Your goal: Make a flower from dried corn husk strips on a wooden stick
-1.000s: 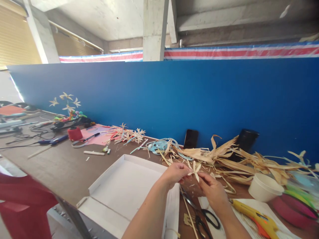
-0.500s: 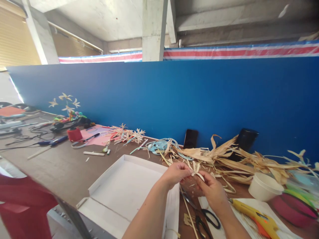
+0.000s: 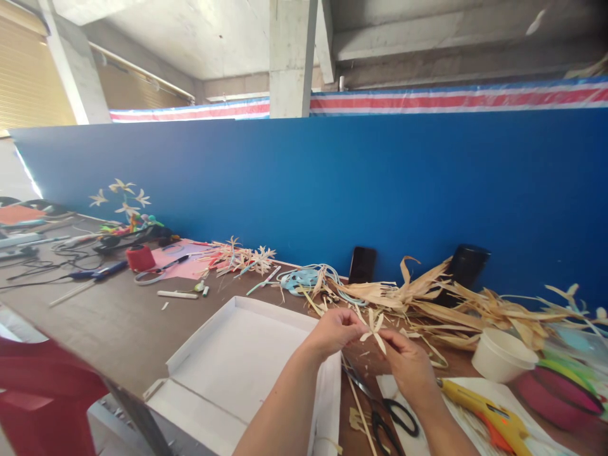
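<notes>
A small cream flower [image 3: 373, 332] with narrow pointed petals, like dried husk, is held between both hands above the table. My left hand [image 3: 338, 330] pinches it from the left with thumb and forefinger. From the right, my right hand [image 3: 403, 354] grips its edge, the fingertips partly hidden behind the petals. Under my left forearm lies an open white cardboard box [image 3: 247, 348]. Black-handled scissors [image 3: 387, 415] lie below my hands, close to the right wrist. A yellow glue gun [image 3: 484, 411] rests on white paper right of my right forearm.
Dried husks [image 3: 427, 291] spread along the blue partition [image 3: 304, 183], with two dark phones leaning there. A white cup [image 3: 503, 354] and a pink round container [image 3: 558, 396] stand at right. Finished-looking flowers [image 3: 256, 258], a red thread spool [image 3: 140, 258] and cables are to the left.
The flower has turned in my fingers, so its petals now show spread out toward me. Both hands stay nearly in place, still holding it.
</notes>
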A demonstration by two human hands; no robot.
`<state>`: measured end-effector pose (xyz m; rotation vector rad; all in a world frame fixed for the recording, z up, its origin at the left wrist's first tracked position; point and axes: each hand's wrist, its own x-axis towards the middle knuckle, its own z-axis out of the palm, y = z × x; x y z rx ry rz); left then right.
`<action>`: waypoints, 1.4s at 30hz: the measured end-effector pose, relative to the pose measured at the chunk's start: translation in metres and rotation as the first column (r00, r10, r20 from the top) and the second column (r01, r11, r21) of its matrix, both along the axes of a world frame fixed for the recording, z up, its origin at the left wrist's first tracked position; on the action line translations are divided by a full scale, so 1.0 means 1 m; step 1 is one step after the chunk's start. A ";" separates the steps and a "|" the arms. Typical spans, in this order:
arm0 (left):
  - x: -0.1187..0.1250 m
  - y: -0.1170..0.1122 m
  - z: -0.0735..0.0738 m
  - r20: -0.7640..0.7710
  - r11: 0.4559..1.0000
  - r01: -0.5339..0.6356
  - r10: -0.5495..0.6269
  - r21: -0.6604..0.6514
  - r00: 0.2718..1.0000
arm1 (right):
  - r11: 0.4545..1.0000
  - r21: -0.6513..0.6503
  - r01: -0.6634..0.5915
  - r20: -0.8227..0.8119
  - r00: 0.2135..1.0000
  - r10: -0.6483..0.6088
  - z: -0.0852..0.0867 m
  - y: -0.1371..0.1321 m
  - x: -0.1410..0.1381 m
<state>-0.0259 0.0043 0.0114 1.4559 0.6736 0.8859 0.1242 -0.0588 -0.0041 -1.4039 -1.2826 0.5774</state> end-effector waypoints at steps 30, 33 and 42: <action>0.010 0.002 -0.004 0.107 0.972 -0.232 0.236 -0.047 0.966 | 0.992 0.119 -0.050 0.085 0.996 0.040 -0.002 0.000 -0.006; 0.010 0.002 -0.004 0.104 0.973 -0.222 0.227 -0.054 0.968 | 0.993 0.108 -0.054 0.077 0.996 0.046 0.000 -0.002 -0.008; 0.006 0.002 -0.003 0.117 0.977 -0.209 0.211 -0.031 0.970 | 0.995 0.089 -0.054 0.052 0.997 0.049 -0.005 0.001 -0.005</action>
